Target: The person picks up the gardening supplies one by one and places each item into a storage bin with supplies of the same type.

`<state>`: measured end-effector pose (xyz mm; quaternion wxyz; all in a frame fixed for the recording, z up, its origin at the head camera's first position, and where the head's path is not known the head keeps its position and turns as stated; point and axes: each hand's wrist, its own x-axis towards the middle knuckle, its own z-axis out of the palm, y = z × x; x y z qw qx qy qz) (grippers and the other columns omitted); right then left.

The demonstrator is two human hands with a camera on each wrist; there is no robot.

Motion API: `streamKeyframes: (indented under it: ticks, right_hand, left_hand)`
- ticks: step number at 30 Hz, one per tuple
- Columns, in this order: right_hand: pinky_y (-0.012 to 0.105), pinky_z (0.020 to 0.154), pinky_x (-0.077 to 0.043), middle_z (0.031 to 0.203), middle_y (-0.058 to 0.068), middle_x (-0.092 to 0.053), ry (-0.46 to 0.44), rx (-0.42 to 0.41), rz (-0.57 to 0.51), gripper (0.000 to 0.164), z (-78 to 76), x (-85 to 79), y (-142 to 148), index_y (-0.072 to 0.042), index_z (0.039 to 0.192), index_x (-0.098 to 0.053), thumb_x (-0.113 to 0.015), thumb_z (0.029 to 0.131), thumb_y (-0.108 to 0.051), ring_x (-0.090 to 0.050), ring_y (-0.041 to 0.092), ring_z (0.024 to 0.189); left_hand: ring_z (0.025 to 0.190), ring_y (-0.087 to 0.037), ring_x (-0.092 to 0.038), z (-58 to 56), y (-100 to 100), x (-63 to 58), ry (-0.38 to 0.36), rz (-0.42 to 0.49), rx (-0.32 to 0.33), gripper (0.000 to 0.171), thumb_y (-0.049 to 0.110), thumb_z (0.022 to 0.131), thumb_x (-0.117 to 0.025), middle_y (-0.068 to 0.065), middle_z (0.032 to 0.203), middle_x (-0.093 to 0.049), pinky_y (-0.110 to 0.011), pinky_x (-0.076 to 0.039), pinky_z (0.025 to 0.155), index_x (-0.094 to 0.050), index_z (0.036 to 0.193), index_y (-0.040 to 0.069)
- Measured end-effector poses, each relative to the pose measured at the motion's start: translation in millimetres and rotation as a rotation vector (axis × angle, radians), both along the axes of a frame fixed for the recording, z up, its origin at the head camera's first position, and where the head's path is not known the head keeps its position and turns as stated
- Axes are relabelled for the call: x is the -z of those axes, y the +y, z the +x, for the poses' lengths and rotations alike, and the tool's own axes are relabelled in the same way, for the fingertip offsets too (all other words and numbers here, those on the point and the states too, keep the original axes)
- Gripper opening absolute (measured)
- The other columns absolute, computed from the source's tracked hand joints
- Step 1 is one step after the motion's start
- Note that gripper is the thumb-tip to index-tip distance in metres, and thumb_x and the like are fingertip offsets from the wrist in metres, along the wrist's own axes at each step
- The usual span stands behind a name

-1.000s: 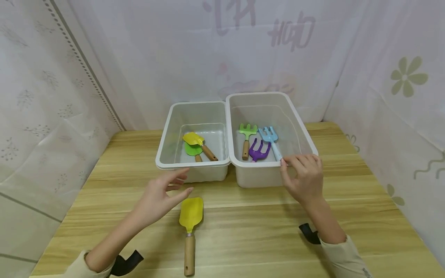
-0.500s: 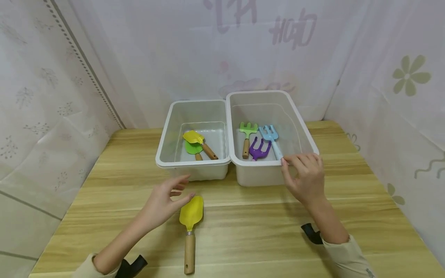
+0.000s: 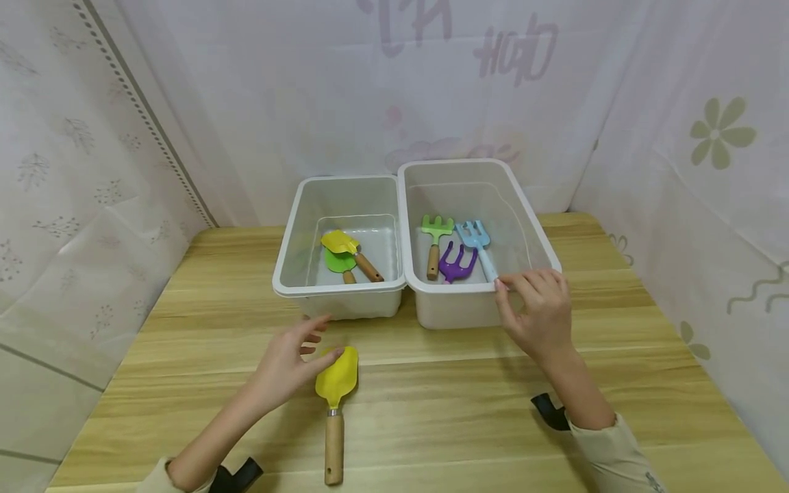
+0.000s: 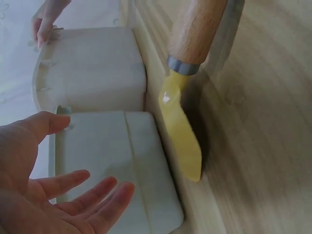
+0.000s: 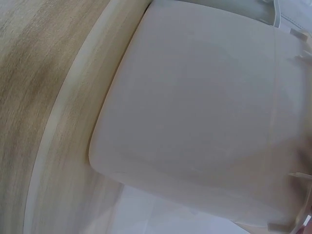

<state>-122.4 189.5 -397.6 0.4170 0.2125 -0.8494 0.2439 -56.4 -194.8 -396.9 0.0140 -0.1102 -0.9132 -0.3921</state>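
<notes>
My left hand [image 3: 288,368] hovers over the blade of a yellow trowel [image 3: 335,376], apart from it in the left wrist view, its fingers spread and relaxed with nothing between them. The trowel lies on the table, wooden handle toward me. At the front right corner of the right white plastic bin [image 3: 457,308], my right hand [image 3: 541,316] grips the rim between thumb and fingers. Inside that bin lie a green hand rake [image 3: 437,229], a purple hand fork [image 3: 456,269] and a light blue hand fork [image 3: 473,235]; the purple one's handle is hidden.
The left white bin [image 3: 345,301] stands against the right one. In it a smaller yellow trowel [image 3: 340,242] lies across a green trowel [image 3: 338,261]. Patterned cloth [image 3: 259,103] hangs behind and at both sides of the wooden table [image 3: 444,424].
My left hand has come down and back toward me, from near the left bin's front rim to over the yellow trowel's blade. The right hand keeps its grip on the rim.
</notes>
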Motion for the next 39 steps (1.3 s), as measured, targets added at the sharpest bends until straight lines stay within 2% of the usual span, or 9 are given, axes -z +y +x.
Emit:
streamKeyframes:
  ticks: [6,13,19,27,34,39]
  right_hand:
    - [0.059,0.088,-0.046,0.082,0.021,-0.076,-0.006,0.001,0.001,0.036,-0.3,-0.2,0,0.004,0.089,-0.076,-0.059,0.099,-0.026,-0.067,0.042,0.081]
    - [0.058,0.086,-0.046,0.082,0.019,-0.076,0.007,-0.007,-0.019,0.027,-0.7,0.1,-1,0.004,0.088,-0.076,-0.065,0.095,-0.020,-0.067,0.041,0.081]
    - [0.058,0.087,-0.046,0.082,0.019,-0.076,0.002,-0.006,-0.007,0.028,-1.3,0.1,0,0.004,0.088,-0.076,-0.064,0.095,-0.021,-0.068,0.041,0.081]
    - [0.058,0.087,-0.046,0.082,0.020,-0.076,0.004,-0.005,-0.012,0.027,-1.4,0.9,0,0.004,0.088,-0.076,-0.065,0.095,-0.020,-0.067,0.041,0.081]
    - [0.058,0.086,-0.046,0.082,0.020,-0.077,0.007,-0.007,-0.012,0.027,-1.9,1.3,0,0.004,0.088,-0.076,-0.064,0.094,-0.020,-0.068,0.041,0.081]
    - [0.059,0.087,-0.046,0.083,0.020,-0.076,-0.002,0.002,0.005,0.034,-2.0,0.0,1,0.004,0.089,-0.076,-0.060,0.098,-0.024,-0.068,0.041,0.080]
  left_hand:
    - [0.114,-0.044,-0.070,1.5,2,6.9,-0.027,-0.020,0.005,0.059,0.019,0.092,-0.082,-0.028,0.132,-0.069,-0.049,-0.064,0.087,-0.061,0.142,-0.003]
    - [0.115,-0.044,-0.070,3.8,5,17.0,-0.037,-0.038,0.013,0.061,0.018,0.089,-0.085,-0.028,0.130,-0.069,-0.047,-0.065,0.084,-0.062,0.141,-0.004]
    - [0.124,-0.048,-0.066,5.7,5,19.7,-0.058,-0.036,-0.002,0.061,0.018,0.089,-0.085,-0.029,0.135,-0.067,-0.050,-0.065,0.086,-0.062,0.141,-0.005]
    - [0.123,-0.048,-0.065,5.5,3,22.5,-0.075,-0.029,0.002,0.067,0.021,0.087,-0.088,-0.029,0.137,-0.066,-0.047,-0.065,0.083,-0.061,0.142,-0.005]
    - [0.115,-0.043,-0.067,11.2,4,28.7,-0.141,0.025,-0.046,0.070,0.019,0.084,-0.090,-0.029,0.136,-0.065,-0.046,-0.065,0.087,-0.061,0.143,-0.005]
    - [0.113,-0.041,-0.066,13.7,4,33.1,-0.146,0.030,-0.087,0.067,0.016,0.083,-0.090,-0.028,0.137,-0.064,-0.048,-0.064,0.089,-0.062,0.141,-0.004]
